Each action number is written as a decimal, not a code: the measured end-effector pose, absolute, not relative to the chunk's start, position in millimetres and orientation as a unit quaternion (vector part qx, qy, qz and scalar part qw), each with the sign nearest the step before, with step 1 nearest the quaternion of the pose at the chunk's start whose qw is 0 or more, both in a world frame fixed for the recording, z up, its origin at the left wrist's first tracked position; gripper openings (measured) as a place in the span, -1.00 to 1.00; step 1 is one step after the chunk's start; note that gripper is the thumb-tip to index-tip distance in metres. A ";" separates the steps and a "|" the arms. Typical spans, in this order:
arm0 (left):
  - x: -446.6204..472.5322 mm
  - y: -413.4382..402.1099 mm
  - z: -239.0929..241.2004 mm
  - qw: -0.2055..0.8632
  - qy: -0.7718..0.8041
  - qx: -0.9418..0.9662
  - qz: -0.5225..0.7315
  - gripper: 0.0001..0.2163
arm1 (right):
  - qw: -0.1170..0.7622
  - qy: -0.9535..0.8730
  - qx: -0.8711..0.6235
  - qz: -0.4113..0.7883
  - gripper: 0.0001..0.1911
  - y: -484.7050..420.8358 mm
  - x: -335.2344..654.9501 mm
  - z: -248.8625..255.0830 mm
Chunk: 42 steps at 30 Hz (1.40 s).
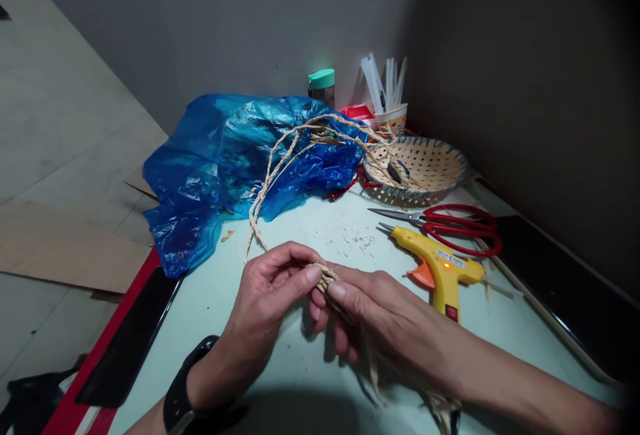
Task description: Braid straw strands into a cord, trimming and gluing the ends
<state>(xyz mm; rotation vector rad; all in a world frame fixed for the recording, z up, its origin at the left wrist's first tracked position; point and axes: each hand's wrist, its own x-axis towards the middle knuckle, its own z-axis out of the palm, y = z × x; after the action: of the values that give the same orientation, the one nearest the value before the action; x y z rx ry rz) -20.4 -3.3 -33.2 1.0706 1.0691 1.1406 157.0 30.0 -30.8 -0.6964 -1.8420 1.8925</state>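
Between my two hands is a braided piece of straw-coloured cord (327, 275), pinched at the middle of the table. My left hand (270, 295) grips its far end with thumb and fingers. My right hand (380, 308) has its thumb pressed on the braid, close beside the left thumb. Loose strands (373, 362) hang below my right hand toward the table's front. A long twisted cord (270, 175) arches from behind my left hand over a blue plastic bag to a basket. Palms and fingers hide part of the braid.
The blue plastic bag (225, 148) lies at the back left. A woven basket (435, 165), red-handled scissors (460, 225) and a yellow glue gun (440, 265) with a lit orange light are on the right. Behind stand a cup of glue sticks (393, 115) and a green-lidded bottle (323, 85).
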 end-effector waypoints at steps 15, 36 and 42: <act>-20.1 -0.7 -35.3 0.561 0.496 0.435 0.500 -0.87 | 0.194 -0.869 -0.275 0.364 -0.67 26.3 168.2 -35.1; -24.3 2.5 -30.2 0.497 0.550 0.441 0.506 -0.87 | 0.227 -0.911 -0.340 0.058 -0.79 13.3 146.0 -54.0; -23.0 5.8 -29.7 0.517 0.495 0.559 0.417 -0.89 | 0.217 -0.912 -0.335 0.089 -0.80 19.3 149.9 -58.2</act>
<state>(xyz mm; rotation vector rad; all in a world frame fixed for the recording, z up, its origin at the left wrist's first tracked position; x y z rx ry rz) -23.0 5.8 -29.7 1.3422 1.1890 1.0021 149.9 19.3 -58.2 -0.9284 -2.5276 0.2461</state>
